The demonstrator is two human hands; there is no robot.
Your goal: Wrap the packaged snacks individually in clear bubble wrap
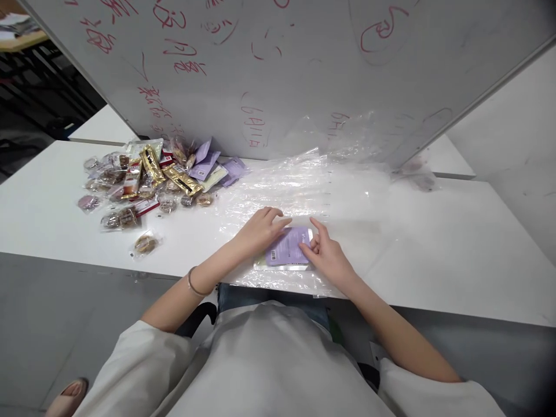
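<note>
A purple packet (286, 248) with a barcode lies flat in front of me, on top of a pale silver-edged packet (284, 267). Both rest on clear plastic bags (282, 188) spread over the white table. My left hand (263, 230) is at the purple packet's upper left, its fingers stretched out over the top edge. At the right edge is my right hand (328, 255), with thumb and index finger apart and the other fingers curled. Its thumb tip lies over the packet's face; whether it presses cannot be made out. Neither hand grips anything.
On the left is a heap of wrapped snacks (117, 179) with gold sachets (152, 165) and more purple packets (205, 165). One wrapped snack (145, 244) lies apart near the front edge. A whiteboard (304, 69) with red writing stands behind the table (469, 249).
</note>
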